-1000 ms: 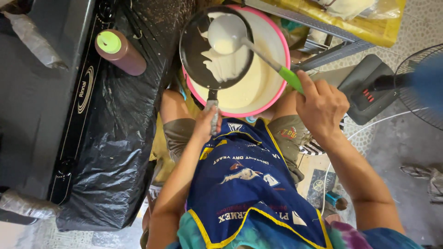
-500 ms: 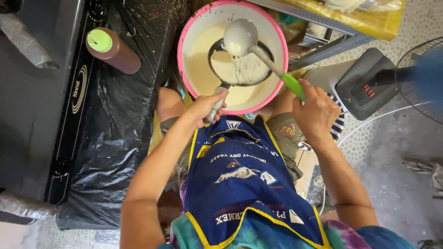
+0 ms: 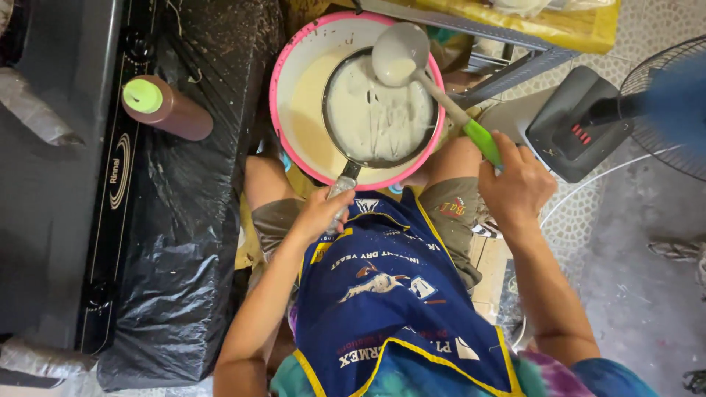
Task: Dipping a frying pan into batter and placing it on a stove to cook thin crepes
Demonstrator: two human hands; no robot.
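A round black pan (image 3: 379, 110) coated in pale batter was gripped by the left hand (image 3: 321, 213) over a pink-rimmed batter basin (image 3: 283, 88); a green-handled grey ladle (image 3: 401, 55) was clasped by the right hand (image 3: 515, 184).

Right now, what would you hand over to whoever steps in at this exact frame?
Left hand: gripping the pan handle, holding the dark pan over the pink-rimmed basin.
Right hand: holding the green-handled ladle, bowl above the pan's far edge.
Done: pan bottom is coated with pale batter; more batter sits in the basin.
Left: pan is not yet on the stove at the left; brown bottle stands untouched there.
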